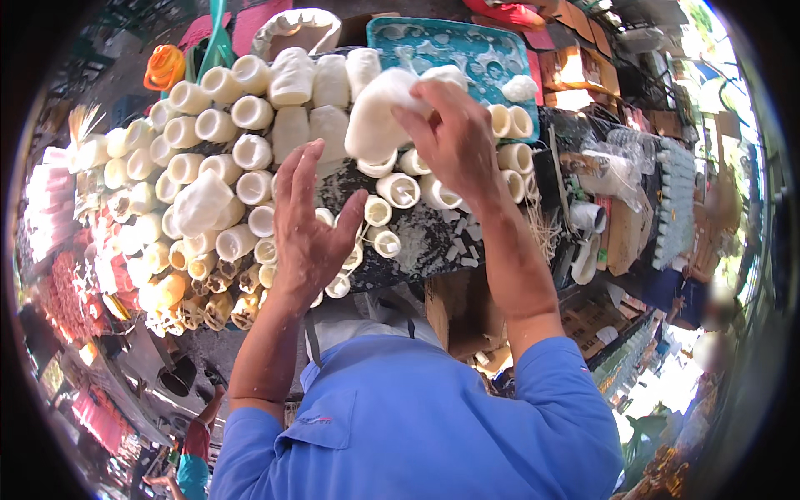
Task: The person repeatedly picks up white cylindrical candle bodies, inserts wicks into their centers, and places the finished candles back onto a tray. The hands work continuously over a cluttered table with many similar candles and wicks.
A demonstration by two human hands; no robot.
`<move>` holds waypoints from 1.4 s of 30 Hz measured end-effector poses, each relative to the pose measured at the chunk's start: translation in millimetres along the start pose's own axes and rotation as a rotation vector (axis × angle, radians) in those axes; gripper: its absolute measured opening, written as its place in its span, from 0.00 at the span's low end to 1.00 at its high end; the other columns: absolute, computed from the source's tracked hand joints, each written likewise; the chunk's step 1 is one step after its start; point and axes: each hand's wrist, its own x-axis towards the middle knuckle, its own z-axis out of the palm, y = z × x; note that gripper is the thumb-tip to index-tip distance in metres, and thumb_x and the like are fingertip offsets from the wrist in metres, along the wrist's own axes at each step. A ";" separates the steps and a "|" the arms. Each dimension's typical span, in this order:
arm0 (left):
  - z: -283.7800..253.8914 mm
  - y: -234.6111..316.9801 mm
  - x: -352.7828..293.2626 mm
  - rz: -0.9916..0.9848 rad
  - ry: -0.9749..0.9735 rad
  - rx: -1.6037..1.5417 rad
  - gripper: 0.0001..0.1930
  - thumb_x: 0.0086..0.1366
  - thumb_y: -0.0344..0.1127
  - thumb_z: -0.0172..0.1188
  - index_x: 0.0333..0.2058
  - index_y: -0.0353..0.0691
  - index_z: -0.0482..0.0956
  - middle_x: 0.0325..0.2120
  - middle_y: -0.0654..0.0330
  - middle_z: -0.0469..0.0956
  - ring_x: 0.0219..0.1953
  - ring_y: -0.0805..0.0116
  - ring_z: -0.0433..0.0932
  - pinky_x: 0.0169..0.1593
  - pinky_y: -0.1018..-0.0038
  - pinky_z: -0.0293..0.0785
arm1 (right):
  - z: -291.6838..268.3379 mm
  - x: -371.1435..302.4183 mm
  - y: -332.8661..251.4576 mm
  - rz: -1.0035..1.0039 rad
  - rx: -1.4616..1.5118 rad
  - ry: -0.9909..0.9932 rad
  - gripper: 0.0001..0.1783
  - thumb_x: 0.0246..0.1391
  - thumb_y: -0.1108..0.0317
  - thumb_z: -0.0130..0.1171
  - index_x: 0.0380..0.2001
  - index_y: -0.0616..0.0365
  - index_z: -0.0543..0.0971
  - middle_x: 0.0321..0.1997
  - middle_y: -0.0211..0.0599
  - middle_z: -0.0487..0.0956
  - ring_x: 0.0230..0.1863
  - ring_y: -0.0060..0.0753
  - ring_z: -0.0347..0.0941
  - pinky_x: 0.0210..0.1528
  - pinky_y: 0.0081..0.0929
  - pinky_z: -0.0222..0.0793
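**White wad in right hand over crowded cups; drop and knock risk**

Right hand [454, 129]: thumb and fingers clamped on the right side of a soft-looking white wad [375, 117]. Wad is around mid-counter [414, 268], nearer the rear edge, over a cream waxy cup [377, 165]; can't tell if touching. Left hand [310, 212]: nothing visible in it, fingers up, thumb spread apart, over the cup rows [252, 113] that pack the counter's left side. Teal tray [498, 60] at the rear edge, right of middle. White scraps [457, 247] near the front edge.

Risks, my judgement: one-sided grip, so the wad could sag, tear or slip onto the cups. Left wrist is low beside a small cup [337, 286] at the front edge; a careless sweep could tip it off. If dropped near the front edge, wad could pick up scraps.
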 end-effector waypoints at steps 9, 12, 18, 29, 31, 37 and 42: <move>115.3 53.3 -63.2 0.134 -0.629 -0.266 0.40 0.54 0.31 0.82 0.67 0.38 0.76 0.58 0.46 0.84 0.56 0.49 0.87 0.59 0.59 0.84 | -74.8 -235.9 -53.6 0.256 0.106 0.073 0.24 0.51 0.83 0.73 0.53 0.59 0.86 0.59 0.51 0.84 0.46 0.45 0.88 0.46 0.38 0.87; 160.0 39.8 -100.8 0.077 -0.736 -0.198 0.37 0.56 0.32 0.82 0.64 0.37 0.77 0.56 0.46 0.85 0.55 0.52 0.87 0.57 0.61 0.84 | -64.8 -294.6 -27.6 0.309 0.154 0.205 0.22 0.49 0.84 0.73 0.50 0.61 0.89 0.59 0.49 0.84 0.38 0.37 0.88 0.43 0.33 0.87; 213.0 4.6 -149.6 -0.527 -0.710 -0.355 0.41 0.51 0.37 0.86 0.62 0.35 0.76 0.47 0.50 0.86 0.45 0.52 0.88 0.51 0.59 0.85 | -64.8 -358.9 52.2 0.836 0.396 0.070 0.07 0.63 0.71 0.71 0.40 0.64 0.88 0.43 0.46 0.88 0.34 0.36 0.85 0.40 0.34 0.81; 196.7 -17.0 -157.2 -1.094 -0.525 -1.266 0.25 0.70 0.38 0.71 0.62 0.38 0.75 0.50 0.56 0.84 0.50 0.57 0.86 0.60 0.51 0.84 | -30.6 -392.3 174.3 0.674 -0.606 -0.147 0.06 0.65 0.71 0.58 0.36 0.59 0.83 0.44 0.49 0.81 0.40 0.56 0.87 0.42 0.50 0.85; 195.6 -11.7 -160.8 -0.957 -0.483 -1.160 0.28 0.67 0.34 0.75 0.62 0.37 0.75 0.50 0.56 0.84 0.50 0.58 0.86 0.58 0.55 0.86 | -31.1 -393.6 174.6 0.593 -0.634 -0.134 0.05 0.65 0.71 0.58 0.38 0.59 0.81 0.45 0.49 0.80 0.40 0.56 0.87 0.41 0.50 0.84; 190.0 6.2 -168.7 -0.707 -0.488 -0.890 0.36 0.54 0.29 0.84 0.61 0.37 0.76 0.47 0.57 0.84 0.48 0.63 0.86 0.54 0.60 0.86 | -40.2 -393.7 171.8 0.714 -0.597 -0.133 0.11 0.68 0.68 0.59 0.49 0.59 0.80 0.45 0.52 0.84 0.44 0.62 0.86 0.45 0.55 0.83; 172.0 27.4 -173.5 -0.399 -0.551 -0.544 0.38 0.52 0.33 0.87 0.60 0.40 0.78 0.48 0.62 0.84 0.49 0.71 0.84 0.57 0.66 0.82 | -72.1 -399.1 135.7 0.949 -0.209 -0.222 0.17 0.69 0.62 0.65 0.56 0.57 0.83 0.52 0.53 0.88 0.48 0.67 0.85 0.52 0.57 0.80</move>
